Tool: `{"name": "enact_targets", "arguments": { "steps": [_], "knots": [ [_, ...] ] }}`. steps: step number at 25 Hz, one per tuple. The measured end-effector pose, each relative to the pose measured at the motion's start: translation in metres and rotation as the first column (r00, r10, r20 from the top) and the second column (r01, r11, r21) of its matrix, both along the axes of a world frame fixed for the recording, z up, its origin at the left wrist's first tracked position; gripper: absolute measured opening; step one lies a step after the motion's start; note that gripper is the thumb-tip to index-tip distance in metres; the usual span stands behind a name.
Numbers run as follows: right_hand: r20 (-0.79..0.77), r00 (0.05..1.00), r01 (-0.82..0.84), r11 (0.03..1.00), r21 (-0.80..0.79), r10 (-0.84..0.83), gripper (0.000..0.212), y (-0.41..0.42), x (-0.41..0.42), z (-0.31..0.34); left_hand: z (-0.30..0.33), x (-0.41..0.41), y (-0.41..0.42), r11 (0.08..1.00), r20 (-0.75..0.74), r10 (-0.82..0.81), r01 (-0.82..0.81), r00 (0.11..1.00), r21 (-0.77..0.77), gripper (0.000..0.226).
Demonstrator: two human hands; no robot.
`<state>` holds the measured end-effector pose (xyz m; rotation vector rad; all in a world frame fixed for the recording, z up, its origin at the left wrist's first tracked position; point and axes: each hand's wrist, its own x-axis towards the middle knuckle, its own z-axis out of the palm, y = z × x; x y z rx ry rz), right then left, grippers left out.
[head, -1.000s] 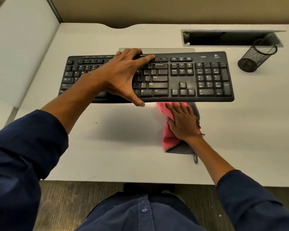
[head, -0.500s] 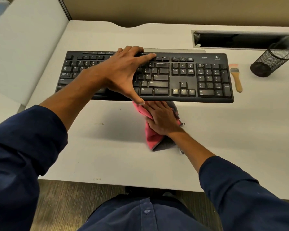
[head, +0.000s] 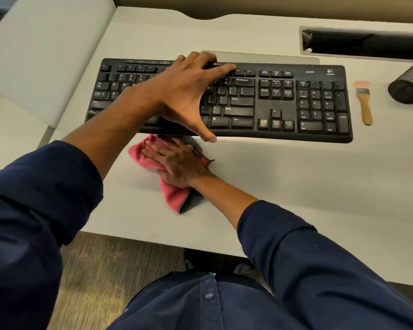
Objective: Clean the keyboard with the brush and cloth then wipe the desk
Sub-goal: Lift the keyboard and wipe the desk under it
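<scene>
White desk (head: 284, 186) fills the view. Left hand (head: 186, 91) spans the black keyboard (head: 284, 103), fingers on its far edge, thumb on the near. Under the flat, slightly spread fingers of the right hand (head: 179, 165) lies the pink cloth (head: 172, 194). Well right of both hands rests the brush (head: 365, 103).

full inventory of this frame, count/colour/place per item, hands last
keyboard: 1, black, mid desk, near edge looks raised
cloth: 1, pink and grey, on desk at keyboard's near edge, under right hand
brush: 1, wood handle, pale bristles, right of keyboard
mesh cup: 1, black, far right, cut off by frame
cable slot: 1, dark, back right of desk
desk: 1, white
left hand: spans keyboard, fingers on far edge, thumb on near edge
right hand: flat on cloth
</scene>
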<state>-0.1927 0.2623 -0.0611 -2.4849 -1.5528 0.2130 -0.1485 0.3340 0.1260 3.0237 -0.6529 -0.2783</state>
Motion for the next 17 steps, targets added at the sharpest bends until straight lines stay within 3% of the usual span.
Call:
{"name": "enact_targets", "arguments": {
  "steps": [10,12,14,17],
  "knots": [
    [0.084,0.888,-0.438,0.887,-0.145,0.452,0.061,0.035,-0.124,0.009,-0.005,-0.034,0.009,0.999,-0.001,0.053,-0.053,0.999,0.006,0.144],
    [-0.027,0.831,-0.554,0.823,-0.129,0.555,0.059,0.034,-0.143,0.015,-0.004,-0.041,0.010,0.998,0.000,0.060,-0.060,0.998,0.003,0.144],
    [-0.224,0.782,-0.592,0.805,0.028,0.582,0.057,0.026,-0.152,0.026,-0.002,-0.046,0.010,0.998,0.011,0.057,-0.057,0.998,0.002,0.143],
    [-0.374,0.834,-0.355,0.914,0.198,0.405,0.054,0.002,-0.130,0.055,0.004,-0.050,0.010,0.998,0.035,0.060,-0.060,0.998,0.002,0.144]
  ]
}}
